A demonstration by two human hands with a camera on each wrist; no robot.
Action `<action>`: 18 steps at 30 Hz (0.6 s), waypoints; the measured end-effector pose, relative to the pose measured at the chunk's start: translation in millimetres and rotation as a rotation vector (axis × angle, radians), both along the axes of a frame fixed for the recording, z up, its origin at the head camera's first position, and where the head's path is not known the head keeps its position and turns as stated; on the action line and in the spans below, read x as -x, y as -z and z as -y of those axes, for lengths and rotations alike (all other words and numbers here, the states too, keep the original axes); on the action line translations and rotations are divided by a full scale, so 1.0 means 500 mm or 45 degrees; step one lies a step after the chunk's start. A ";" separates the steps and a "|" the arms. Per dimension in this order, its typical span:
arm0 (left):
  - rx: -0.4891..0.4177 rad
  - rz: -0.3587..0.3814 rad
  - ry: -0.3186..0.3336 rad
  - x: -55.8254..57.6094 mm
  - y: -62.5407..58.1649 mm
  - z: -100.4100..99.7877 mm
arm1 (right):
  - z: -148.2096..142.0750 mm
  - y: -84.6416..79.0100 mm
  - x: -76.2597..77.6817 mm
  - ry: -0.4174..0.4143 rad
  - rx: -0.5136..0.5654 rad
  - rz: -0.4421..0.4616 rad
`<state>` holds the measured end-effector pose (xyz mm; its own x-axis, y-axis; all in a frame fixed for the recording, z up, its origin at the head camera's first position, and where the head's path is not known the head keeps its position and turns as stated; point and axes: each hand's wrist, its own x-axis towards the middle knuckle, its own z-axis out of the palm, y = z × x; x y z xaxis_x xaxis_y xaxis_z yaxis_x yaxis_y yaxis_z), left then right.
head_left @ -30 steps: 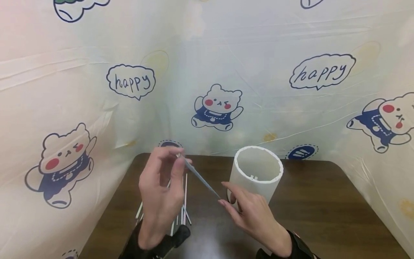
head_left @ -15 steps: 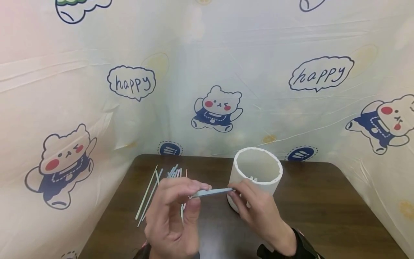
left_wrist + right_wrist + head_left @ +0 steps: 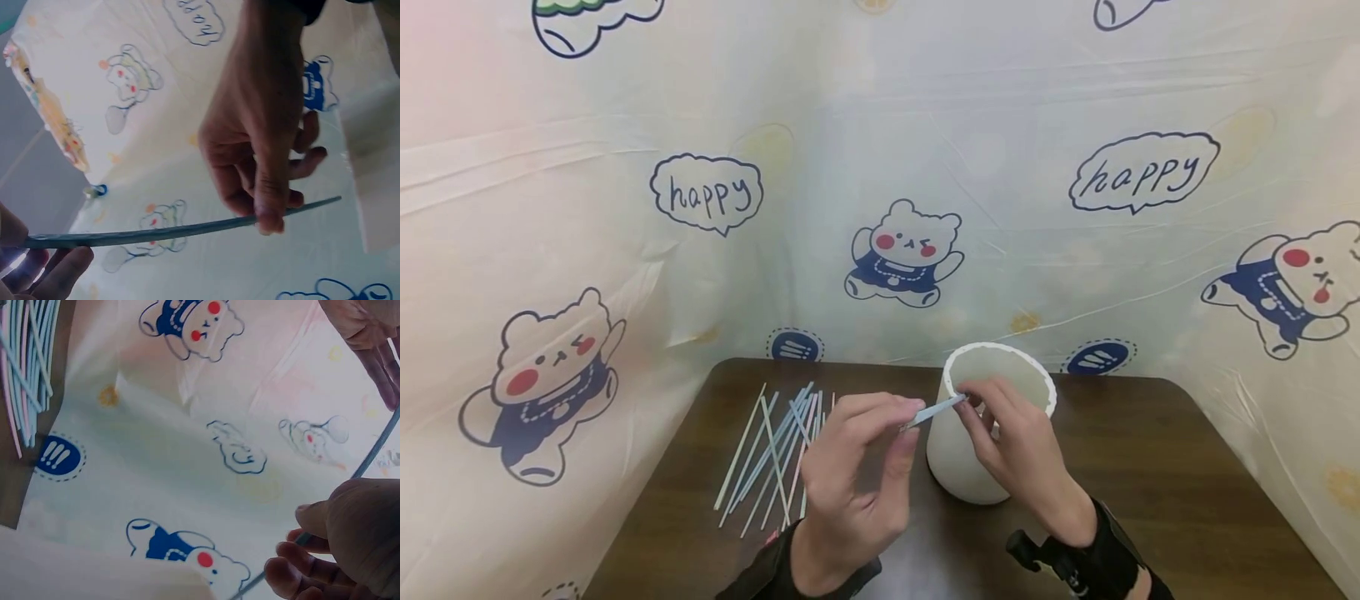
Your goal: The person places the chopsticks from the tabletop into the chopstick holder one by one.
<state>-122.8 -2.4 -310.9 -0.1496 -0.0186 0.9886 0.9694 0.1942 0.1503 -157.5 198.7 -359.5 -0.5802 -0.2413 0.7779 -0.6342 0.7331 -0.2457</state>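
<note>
Both hands grasp one thin blue straw [image 3: 934,410] just at the rim of the white cup [image 3: 970,467]: the left hand [image 3: 857,467] pinches its near end with curled fingers, the right hand [image 3: 1015,450] pinches the other end over the cup rim. More straws [image 3: 775,450] lie on the worktop [image 3: 1150,483], left of the cup

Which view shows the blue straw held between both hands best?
The left wrist view: the blue straw runs nearly full length, from the left hand to the right hand pinching it. The head view shows only a short stretch beside the white cup. The right wrist view catches thin pieces.
</note>
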 end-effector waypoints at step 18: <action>0.325 0.352 -0.109 0.095 0.130 -0.073 | -0.015 0.030 0.010 0.020 -0.046 0.018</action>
<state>-170.1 34.2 -375.8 -0.4195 0.1990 0.8857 0.8778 0.3376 0.3399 -162.3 206.1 -374.3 -0.5951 -0.2601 0.7604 -0.6194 0.7513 -0.2278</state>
